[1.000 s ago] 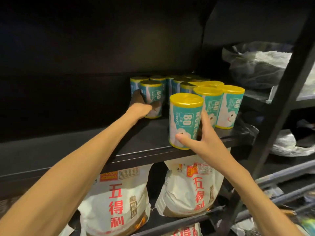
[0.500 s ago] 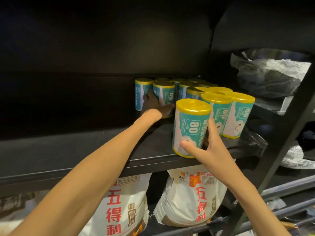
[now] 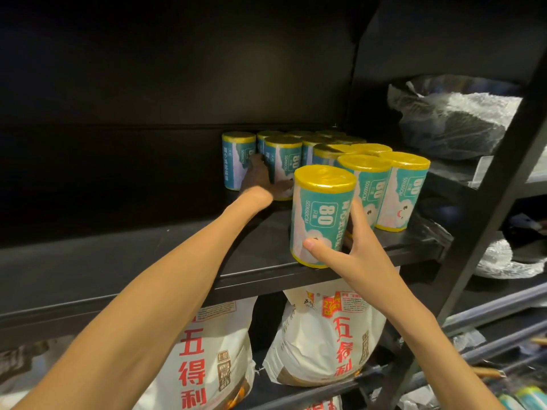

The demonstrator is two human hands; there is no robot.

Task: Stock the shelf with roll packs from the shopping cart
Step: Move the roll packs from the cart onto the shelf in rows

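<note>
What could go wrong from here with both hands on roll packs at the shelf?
1. The front roll pack in the right hand stands at the shelf front edge; released there, it could tip off.
2. The left hand reaches deep among tightly grouped packs; nudging the rear roll pack may topple neighbours.
3. That area is dark, so its grip is hard to confirm.

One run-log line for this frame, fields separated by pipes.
left hand: grips rear roll pack | right hand: grips front roll pack at shelf edge | both packs upright
</note>
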